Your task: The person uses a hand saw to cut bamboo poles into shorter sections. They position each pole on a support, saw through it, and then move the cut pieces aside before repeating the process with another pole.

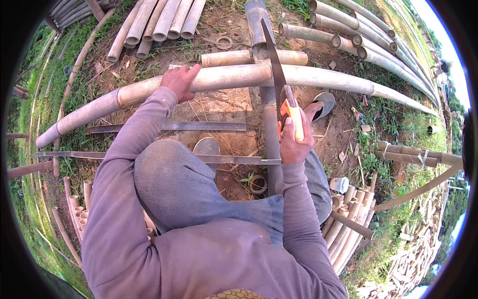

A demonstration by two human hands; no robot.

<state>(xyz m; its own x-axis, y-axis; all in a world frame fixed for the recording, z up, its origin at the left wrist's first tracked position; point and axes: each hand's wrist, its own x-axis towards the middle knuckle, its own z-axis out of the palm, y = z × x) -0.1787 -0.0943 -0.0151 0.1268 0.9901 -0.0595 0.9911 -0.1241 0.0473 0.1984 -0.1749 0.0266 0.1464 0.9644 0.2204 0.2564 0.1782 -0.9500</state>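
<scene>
One risk was the round bamboo pole [234, 77] rolling under half-curled fingers of the left hand [179, 81], skidding the saw [280, 79] clenched in the right hand [297, 141].

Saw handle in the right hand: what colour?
Saw handle: orange, with a pale, brightly lit part; best in the head view.

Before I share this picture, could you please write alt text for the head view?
A person holds an orange-handled saw in the right hand, its blade crossing a long bamboo pole, while the left hand rests on the pole. Cut bamboo tubes lie side by side on the ground at upper left and upper right.
</scene>
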